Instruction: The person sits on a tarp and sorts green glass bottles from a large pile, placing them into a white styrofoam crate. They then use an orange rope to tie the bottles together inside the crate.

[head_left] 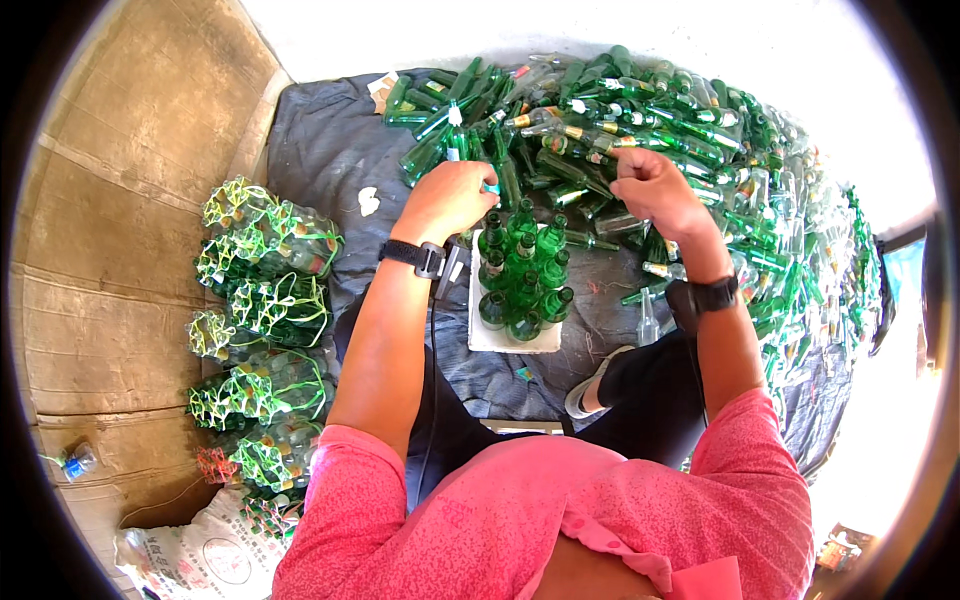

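My left hand (450,203) is closed at the far left corner of a white board (515,340). A bit of teal shows at its fingertips, but what it grips is hidden. Several green glass bottles (524,270) stand upright in a tight group on that board, between my forearms. Just beyond the left hand, a green bottle with a pale neck (455,118) points up from the heap. My right hand (655,192) hangs over the near edge of the bottle pile (640,110), its fingers curled together. Whether a bottle neck is between them cannot be made out.
Bundles of bottles tied with green and yellow strap (265,305) line the left side, beside a cardboard wall (120,260). A white woven sack (215,550) lies at lower left. A clear bottle (648,318) stands by my shoe (590,385). Dark sheeting (330,150) covers the floor.
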The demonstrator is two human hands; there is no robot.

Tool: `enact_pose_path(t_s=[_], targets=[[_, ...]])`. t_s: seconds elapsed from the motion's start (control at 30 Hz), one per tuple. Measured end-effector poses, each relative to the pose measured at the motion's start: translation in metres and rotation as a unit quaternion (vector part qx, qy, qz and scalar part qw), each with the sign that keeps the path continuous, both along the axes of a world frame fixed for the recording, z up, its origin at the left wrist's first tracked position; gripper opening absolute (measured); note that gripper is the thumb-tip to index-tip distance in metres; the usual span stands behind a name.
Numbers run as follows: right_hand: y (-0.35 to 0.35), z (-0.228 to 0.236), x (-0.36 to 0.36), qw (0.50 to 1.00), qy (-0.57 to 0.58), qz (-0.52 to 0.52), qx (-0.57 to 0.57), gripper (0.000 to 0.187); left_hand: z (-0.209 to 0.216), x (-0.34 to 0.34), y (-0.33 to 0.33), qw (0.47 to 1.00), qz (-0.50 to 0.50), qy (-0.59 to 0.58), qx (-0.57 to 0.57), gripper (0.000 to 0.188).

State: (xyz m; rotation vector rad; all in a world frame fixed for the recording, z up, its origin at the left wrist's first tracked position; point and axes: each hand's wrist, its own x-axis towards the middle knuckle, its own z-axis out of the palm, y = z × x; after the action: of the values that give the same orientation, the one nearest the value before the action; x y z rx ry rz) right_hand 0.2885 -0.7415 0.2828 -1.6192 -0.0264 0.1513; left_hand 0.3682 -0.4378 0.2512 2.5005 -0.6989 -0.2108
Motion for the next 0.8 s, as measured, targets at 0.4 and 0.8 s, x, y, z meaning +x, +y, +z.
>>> enact_pose_path(t_s=[0.4, 0.8], targets=[[0.053, 0.13, -0.148, 0.789, -0.307, 0.325, 0.422, 0.021, -0.003, -0.002, -0.002, 1.0, -0.015, 0.005, -0.019, 0.025], [0.076, 0.138, -0.146, 0.696, -0.319, 0.508, 0.395, 0.031, -0.003, -0.002, 0.004, 1.0, 0.001, 0.017, -0.002, 0.03]])
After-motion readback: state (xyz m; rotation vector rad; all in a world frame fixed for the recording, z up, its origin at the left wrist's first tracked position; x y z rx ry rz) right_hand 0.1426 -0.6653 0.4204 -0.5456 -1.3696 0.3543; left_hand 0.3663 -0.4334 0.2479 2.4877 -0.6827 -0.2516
